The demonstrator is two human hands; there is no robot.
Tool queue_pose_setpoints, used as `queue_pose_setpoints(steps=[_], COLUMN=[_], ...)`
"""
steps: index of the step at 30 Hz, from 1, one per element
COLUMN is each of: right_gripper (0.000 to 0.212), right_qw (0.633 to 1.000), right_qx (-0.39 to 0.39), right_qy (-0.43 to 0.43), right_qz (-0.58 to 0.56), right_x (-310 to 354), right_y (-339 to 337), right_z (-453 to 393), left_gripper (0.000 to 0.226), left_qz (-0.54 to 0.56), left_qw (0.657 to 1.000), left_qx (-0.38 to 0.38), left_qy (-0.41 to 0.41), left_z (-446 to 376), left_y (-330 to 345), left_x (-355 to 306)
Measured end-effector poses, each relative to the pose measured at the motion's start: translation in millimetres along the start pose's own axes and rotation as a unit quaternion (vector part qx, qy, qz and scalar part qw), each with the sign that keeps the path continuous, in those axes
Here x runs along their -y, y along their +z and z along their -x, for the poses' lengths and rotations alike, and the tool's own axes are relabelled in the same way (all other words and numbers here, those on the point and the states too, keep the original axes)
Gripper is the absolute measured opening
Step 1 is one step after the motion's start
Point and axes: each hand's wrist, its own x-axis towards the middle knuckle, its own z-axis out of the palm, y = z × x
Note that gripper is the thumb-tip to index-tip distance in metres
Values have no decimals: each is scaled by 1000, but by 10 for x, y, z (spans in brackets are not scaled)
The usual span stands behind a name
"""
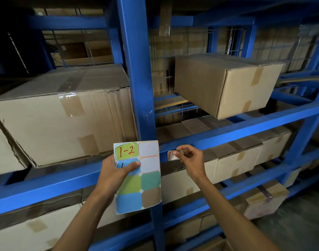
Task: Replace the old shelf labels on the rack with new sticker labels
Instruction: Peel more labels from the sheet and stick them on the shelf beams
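Observation:
My left hand [117,171] holds a sticker sheet [142,194] upright in front of the blue upright post [135,73]. The sheet carries coloured labels; the top left one is yellow-green and reads "1-2" in red, and two places on the right are bare. My thumb covers part of a blue label beneath it. My right hand [191,158] pinches a small white label [171,155] with a red mark, which lies against the blue shelf beam [245,131] just right of the post. Whether the label is stuck down or lifting off I cannot tell.
Large taped cardboard boxes [64,115] fill the shelf at left. One box [225,82] sits on the upper right shelf. Rows of smaller boxes [236,160] stand under the beam. Wire mesh backs the rack. Grey floor shows at the lower right.

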Motion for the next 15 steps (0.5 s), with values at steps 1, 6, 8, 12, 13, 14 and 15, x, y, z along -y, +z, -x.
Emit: queue_pose_setpoints(steps=[1, 6, 8, 12, 13, 14, 15], right_gripper=[13, 11, 11, 12, 12, 12, 11], right_qw=[1000, 1000, 1000, 1000, 1000, 1000, 1000], right_qx=[-6, -13, -9, -5, -7, -10, -11], right_qy=[-4, -11, -12, -14, -15, -17, -19], right_qz=[-3, 5, 14, 21, 20, 19, 19], right_x=[-20, -98, -114, -120, -120, -122, -123], right_y=[20, 28, 7, -6, -1, 4, 10], right_z=[-1, -14, -23, -26, -24, -21, -18], left_gripper=[30, 35, 33, 32, 33, 34, 33], left_qz=[-2, -14, -20, -26, -27, -28, -29], left_qw=[1000, 1000, 1000, 999, 999, 999, 999], left_qx=[-1, 0, 3, 8, 9, 10, 11], left_qy=[-1, -11, -14, -16, -17, -18, -19], left_z=[-4, -37, -52, -85, -87, -94, -99], left_y=[5, 30, 43, 81, 88, 95, 98], left_x=[-3, -5, 2, 17, 18, 16, 16])
